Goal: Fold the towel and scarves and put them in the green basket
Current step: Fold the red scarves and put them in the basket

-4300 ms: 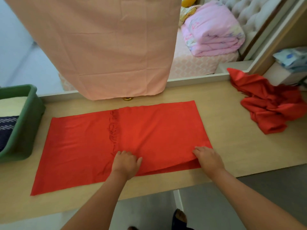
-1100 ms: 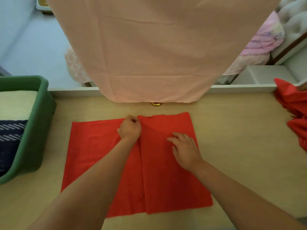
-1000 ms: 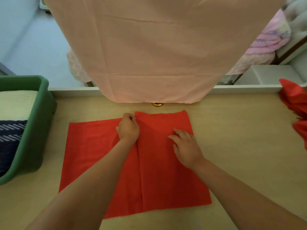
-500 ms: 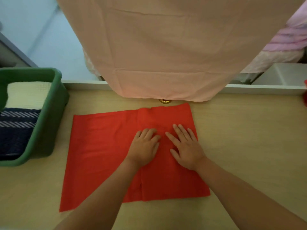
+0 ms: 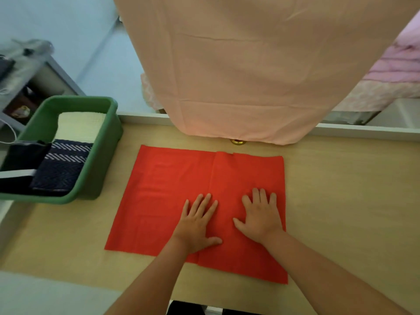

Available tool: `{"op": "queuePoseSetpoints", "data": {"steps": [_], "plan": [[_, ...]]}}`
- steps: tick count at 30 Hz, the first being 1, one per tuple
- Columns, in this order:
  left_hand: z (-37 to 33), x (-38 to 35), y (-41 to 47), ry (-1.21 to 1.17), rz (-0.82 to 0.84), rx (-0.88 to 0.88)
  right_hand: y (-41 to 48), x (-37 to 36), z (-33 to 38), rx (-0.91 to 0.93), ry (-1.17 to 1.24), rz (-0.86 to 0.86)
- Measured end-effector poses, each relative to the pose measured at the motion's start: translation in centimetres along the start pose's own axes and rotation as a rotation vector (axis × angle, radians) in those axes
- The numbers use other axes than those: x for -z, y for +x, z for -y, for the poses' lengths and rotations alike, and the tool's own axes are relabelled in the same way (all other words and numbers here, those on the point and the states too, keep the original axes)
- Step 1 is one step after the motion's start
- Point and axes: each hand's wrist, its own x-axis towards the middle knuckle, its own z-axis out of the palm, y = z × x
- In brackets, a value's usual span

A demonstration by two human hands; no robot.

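Right, both palms are down flat on the red rectangular fabric scarf (image 5: 172, 189), which lies spread on the light wooden tabletop (image 5: 341, 201). On its near-middle the left hand (image 5: 197, 226) presses w/ fingers straight & spread, over the edge of the folded-over layer. Same for the right hand (image 5: 260, 218), flat on the doubled right part, close to the scarf's right edge. Neither grips anything. Left of the scarf, apart from it, sits the green plastic basket (image 5: 109, 142). Inside it are a folded cream towel (image 5: 79, 128) at the far end & a folded navy cloth w/ white stripes (image 5: 61, 167) nearer. Beyond the scarf a big peach cloth (image 5: 250, 76) hangs down. A small gold knob (image 5: 237, 142) shows btw. its hem & the scarf's far edge.
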Motion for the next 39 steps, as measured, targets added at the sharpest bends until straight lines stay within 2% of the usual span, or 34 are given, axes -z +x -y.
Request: {"op": "queuePoseSetpoints", "data": {"steps": [4, 7, 10, 13, 18, 21, 25, 28, 33, 39], "plan": [[1.0, 1.6, -0.4, -0.023, 0.087, -0.038, 1.2, 1.8, 1.3, 0.116, -0.029, -0.026], [2.9, 3.5, -0.3, -0.168, -0.002, -0.008, 3.2, 3.5, 3.5, 0.176, 0.057, 0.014], [6.9, 4.6, -1.3, -0.249, -0.136, 0.149, 6.1, 5.5, 6.9, 0.222, 0.078, 0.007], [11.8, 5.0, -3.2, -0.256, -0.167, 0.362, 9.1, 7.5, 11.0, 0.285, 0.016, -0.004], [19.0, 5.1, -6.0, -0.366, -0.118, 0.655, 13.9, 10.0, 19.6, 0.4, -0.017, -0.006], [21.8, 4.4, -7.0, -0.43, -0.036, 0.74, 16.1, 11.1, 24.4, 0.484, -0.051, -0.023], [23.9, 3.8, -7.5, -0.285, 0.014, 0.682, 19.1, 12.0, 28.7, 0.509, -0.194, -0.041], [24.8, 3.4, -7.3, -0.313, 0.0, 0.639, 21.5, 12.2, 30.3, 0.499, -0.295, -0.003], [25.8, 2.8, -7.2, -0.482, 0.068, 0.59, 21.9, 11.9, 31.5, 0.573, -0.528, 0.075], [24.8, 4.6, -7.4, -0.899, 0.106, 0.453, 20.4, 13.0, 30.0, 0.537, -0.526, 0.025]]}}
